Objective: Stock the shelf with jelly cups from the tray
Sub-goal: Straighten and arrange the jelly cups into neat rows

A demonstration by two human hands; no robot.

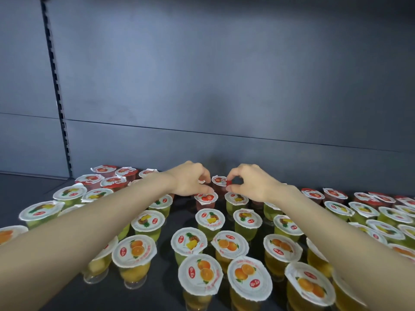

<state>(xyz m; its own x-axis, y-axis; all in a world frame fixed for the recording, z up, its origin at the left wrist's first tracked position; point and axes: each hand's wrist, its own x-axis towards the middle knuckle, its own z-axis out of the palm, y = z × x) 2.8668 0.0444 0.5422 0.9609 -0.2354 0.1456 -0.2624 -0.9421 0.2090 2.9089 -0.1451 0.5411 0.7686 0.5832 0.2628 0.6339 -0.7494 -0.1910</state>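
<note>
Cup (219, 180), right hand (251, 185) pinching, left hand (188, 181) beside

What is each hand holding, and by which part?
The right hand pinches a strawberry jelly cup at its lid rim. The left hand grips a second cup, mostly hidden, seemingly by its top.

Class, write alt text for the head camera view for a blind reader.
Two bare hands reach over rows of jelly cups on a dark shelf; the right hand pinches a strawberry cup by the lid, the left hand grips a neighbouring cup.
</note>
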